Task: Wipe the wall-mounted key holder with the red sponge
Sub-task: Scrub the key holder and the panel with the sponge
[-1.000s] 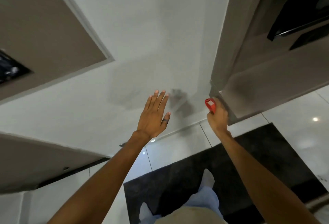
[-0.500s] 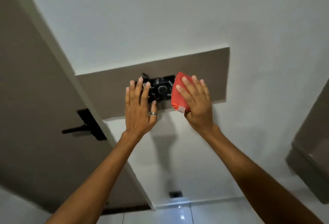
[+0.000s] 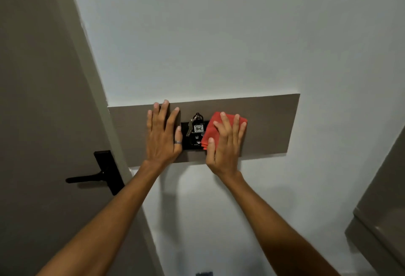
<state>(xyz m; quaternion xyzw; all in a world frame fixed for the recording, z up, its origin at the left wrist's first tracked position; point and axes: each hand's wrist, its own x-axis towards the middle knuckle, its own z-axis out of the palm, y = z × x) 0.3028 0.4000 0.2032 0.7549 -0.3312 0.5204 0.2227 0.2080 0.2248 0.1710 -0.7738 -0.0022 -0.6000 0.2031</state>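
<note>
Door handle (image 3: 96, 177) far left, untouched. Left hand (image 3: 163, 135) lies flat with straight fingers on brown panel (image 3: 274, 126), touching key holder (image 3: 192, 143); keys (image 3: 198, 127) hang there. Red sponge (image 3: 213, 130) pressed over holder's right end under right hand (image 3: 225, 144), fingers straight. A second ago both hands were off the wall. Wiping probably just started.

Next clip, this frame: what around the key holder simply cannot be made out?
Head view, all items:
1. Left end of the key holder: hidden behind the left hand.
2. Its right part: covered by the red sponge under the right hand.
3. How many keys hang there: they overlap and are too small.
4. A dark object at the bottom edge: cut off by the frame.
</note>
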